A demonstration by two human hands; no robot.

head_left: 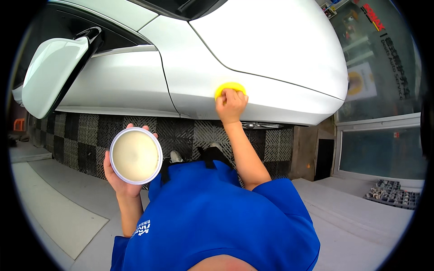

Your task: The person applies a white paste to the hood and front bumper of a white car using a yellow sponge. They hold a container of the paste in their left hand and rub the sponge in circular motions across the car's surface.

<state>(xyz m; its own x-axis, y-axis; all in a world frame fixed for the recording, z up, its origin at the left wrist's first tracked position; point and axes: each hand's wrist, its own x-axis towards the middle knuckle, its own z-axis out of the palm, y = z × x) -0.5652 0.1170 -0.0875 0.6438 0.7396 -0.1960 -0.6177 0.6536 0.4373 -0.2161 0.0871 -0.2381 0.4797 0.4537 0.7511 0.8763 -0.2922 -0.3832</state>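
My right hand (pixel 230 106) grips a round yellow sponge applicator pad (pixel 230 86) and presses it against the front fender of a white car (pixel 194 86). Its fingers are bunched over the pad, hiding the pad's near side. Lower on the left, my left hand (pixel 120 180) holds up an open round tub (pixel 135 156) from below, its fingertips showing past the far rim. Pale cream-coloured paste fills the tub, with a shallow dip in the middle. The tub is held apart from the car, over the floor.
A white side mirror (pixel 55 74) juts out at the left. Black and grey grid tiles (pixel 81 144) cover the floor beside the car. To the right stand a glass door (pixel 375 153) and a dark tray of small items (pixel 393 194).
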